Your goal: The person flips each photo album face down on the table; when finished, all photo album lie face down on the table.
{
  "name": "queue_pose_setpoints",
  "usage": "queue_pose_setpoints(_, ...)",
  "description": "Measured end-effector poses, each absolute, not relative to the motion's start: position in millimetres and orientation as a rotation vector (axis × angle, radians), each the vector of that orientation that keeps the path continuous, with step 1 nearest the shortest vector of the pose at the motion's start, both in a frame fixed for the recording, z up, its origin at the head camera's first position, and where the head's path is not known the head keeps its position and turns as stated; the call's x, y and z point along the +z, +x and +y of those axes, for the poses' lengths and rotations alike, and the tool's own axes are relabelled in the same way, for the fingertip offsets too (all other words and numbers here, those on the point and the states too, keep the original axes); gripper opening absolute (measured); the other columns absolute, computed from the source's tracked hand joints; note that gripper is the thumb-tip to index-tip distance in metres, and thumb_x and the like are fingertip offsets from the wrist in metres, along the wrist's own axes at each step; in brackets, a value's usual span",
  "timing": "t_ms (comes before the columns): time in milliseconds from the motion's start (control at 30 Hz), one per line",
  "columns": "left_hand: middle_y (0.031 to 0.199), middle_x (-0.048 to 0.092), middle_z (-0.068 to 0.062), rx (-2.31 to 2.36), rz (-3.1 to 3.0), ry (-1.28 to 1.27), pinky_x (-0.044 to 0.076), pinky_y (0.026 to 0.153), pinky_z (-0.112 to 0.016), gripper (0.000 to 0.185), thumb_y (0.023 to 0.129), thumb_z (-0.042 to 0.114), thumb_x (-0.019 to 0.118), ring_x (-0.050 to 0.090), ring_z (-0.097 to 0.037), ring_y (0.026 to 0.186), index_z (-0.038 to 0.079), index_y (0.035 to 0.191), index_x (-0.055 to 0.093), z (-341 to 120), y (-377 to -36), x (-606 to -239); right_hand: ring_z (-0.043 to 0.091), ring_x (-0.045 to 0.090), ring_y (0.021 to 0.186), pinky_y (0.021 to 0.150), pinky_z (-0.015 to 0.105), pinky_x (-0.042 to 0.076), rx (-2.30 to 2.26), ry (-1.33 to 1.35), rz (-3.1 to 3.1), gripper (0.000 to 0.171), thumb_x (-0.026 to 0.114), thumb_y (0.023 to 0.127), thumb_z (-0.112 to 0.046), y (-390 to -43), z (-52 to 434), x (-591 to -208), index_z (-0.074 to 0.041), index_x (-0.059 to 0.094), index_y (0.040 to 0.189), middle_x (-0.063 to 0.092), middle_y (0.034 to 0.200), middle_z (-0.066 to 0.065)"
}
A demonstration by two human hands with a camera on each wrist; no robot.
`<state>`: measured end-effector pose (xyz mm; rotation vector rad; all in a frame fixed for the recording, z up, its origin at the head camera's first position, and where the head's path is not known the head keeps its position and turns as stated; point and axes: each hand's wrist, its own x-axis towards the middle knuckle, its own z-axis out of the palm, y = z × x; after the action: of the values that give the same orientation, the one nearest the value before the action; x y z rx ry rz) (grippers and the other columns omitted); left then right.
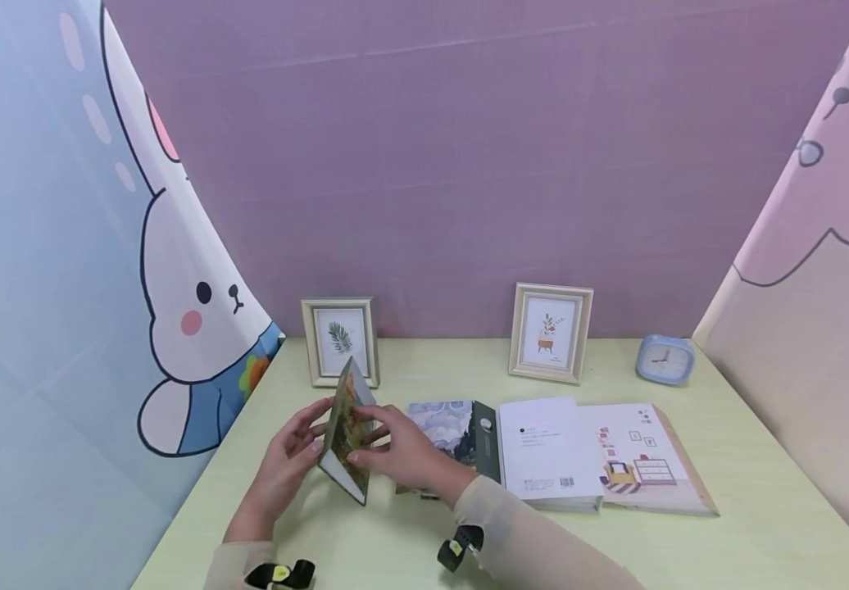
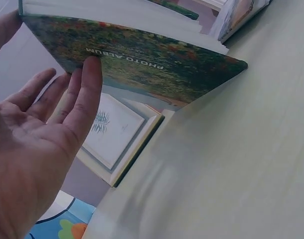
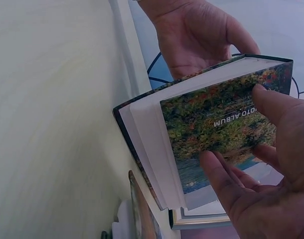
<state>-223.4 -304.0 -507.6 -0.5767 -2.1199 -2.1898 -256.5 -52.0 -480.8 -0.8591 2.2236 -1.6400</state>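
Observation:
A photo album (image 1: 347, 426) with a painted garden cover is tilted upright between both hands, its white page edges showing. My left hand (image 1: 288, 459) holds it from the left. In the left wrist view its fingers (image 2: 87, 92) lie on the cover and the thumb is at the corner. From the other side my right hand (image 1: 413, 451) grips the album, thumb and fingertips on the cover bearing the words PHOTO ALBUM, as the right wrist view shows. Right of the hands lies another album or book (image 1: 442, 426) with a cloudy painted cover, partly hidden by the right forearm.
A white book (image 1: 546, 451) and an illustrated book (image 1: 646, 459) lie side by side on the light table (image 1: 764, 508). Behind them stand a leaf-print frame (image 1: 309, 344), a plant-print frame (image 1: 587, 328) and a blue clock (image 1: 665, 360). A purple backdrop (image 1: 424, 205) rises at the rear.

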Motion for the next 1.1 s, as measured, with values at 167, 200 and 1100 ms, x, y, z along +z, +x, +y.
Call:
queue_pose_setpoints(167, 0.16, 0.043, -0.019, -2.199, -2.146, -0.535, 0.05, 0.108, -0.029, 0.055, 0.109, 0.005, 0.052, 0.05, -0.021, 0.14, 0.0, 0.16, 0.034, -301.8, -221.9, -506.5, 0.025, 0.062, 0.121, 0.088, 0.024, 0.059, -1.656, -0.857, 2.242, 0.07, 0.079, 0.096, -0.036, -258.5, -50.2, -480.9, -0.033, 0.046, 0.157, 0.051, 0.146, -0.005)
queue_pose_setpoints(200, 0.159, 0.044, -0.02, -2.192, -2.151, -0.53, 0.051, 0.107, -0.029, 0.054, 0.108, 0.005, 0.052, 0.051, -0.021, 0.14, -0.001, 0.16, 0.035, -301.4, -221.7, -506.2, 0.024, 0.062, 0.121, 0.088, 0.025, 0.059, -1.657, -0.855, 2.246, 0.07, 0.079, 0.096, -0.037, -258.5, -49.9, -480.5, -0.034, 0.046, 0.157, 0.051, 0.146, -0.005)
queue_pose_setpoints(1100, 0.169, 0.033, -0.007, -2.029, -2.321, -0.557, 0.052, 0.105, -0.032, 0.058, 0.109, 0.012, 0.055, 0.04, -0.045, 0.146, 0.022, 0.164, 0.038, -296.6, -228.4, -516.2, 0.019, 0.07, 0.1, 0.081, 0.048, 0.064, -1.85, -0.774, 2.009, 0.056, 0.07, 0.102, -0.039, -256.5, -45.6, -473.1, -0.019, 0.052, 0.151, 0.058, 0.141, 0.008)
